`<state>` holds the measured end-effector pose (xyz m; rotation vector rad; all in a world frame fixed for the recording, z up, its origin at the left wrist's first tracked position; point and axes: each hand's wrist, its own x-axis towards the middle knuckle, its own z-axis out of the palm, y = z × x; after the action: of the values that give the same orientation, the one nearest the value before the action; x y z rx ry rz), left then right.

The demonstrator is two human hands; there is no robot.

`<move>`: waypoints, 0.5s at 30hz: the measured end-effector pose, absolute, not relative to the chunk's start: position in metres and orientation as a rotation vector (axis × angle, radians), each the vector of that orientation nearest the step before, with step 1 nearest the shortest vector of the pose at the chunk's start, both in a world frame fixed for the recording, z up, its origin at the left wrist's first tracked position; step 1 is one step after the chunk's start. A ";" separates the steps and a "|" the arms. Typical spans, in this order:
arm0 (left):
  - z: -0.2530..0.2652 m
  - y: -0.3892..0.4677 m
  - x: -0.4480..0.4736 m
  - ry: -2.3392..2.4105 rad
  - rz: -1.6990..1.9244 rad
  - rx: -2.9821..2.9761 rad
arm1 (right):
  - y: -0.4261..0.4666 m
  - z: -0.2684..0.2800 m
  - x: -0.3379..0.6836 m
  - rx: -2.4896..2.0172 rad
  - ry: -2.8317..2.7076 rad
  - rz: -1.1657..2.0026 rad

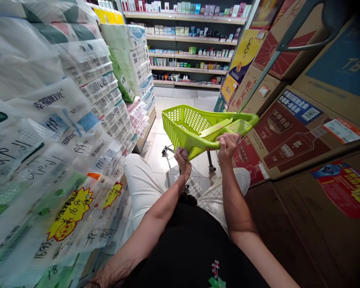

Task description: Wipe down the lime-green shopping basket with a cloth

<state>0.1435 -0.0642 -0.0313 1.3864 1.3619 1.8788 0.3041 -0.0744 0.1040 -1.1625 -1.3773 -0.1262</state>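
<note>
A lime-green plastic shopping cart stands at an angle in front of me on its dark wheeled legs. My left hand is closed at the near left corner of its rim. On the handle at the right, my right hand is wrapped round the bar with its knuckles up. A flat green flap lies across the basket near the handle. Through the lattice walls I see no goods in the basket, though its near part is partly hidden.
Wrapped tissue packs are piled high along the left side. Stacked cartons line the right, with a grey-green metal frame leaning there. Shelves of small boxes and bottles close off the far end beyond the tiled floor.
</note>
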 end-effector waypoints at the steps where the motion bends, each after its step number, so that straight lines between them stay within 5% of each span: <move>1: -0.023 -0.059 0.143 1.357 1.913 1.413 | -0.074 0.103 0.305 -1.161 -1.382 -0.130; 15: -0.055 -0.051 0.124 1.544 1.577 1.212 | -0.069 0.100 0.309 -1.222 -1.404 -0.182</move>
<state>0.1236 -0.0514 -0.0553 1.2123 1.5442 1.5775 0.3093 -0.0694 0.0995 -1.2224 -1.4037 -0.1819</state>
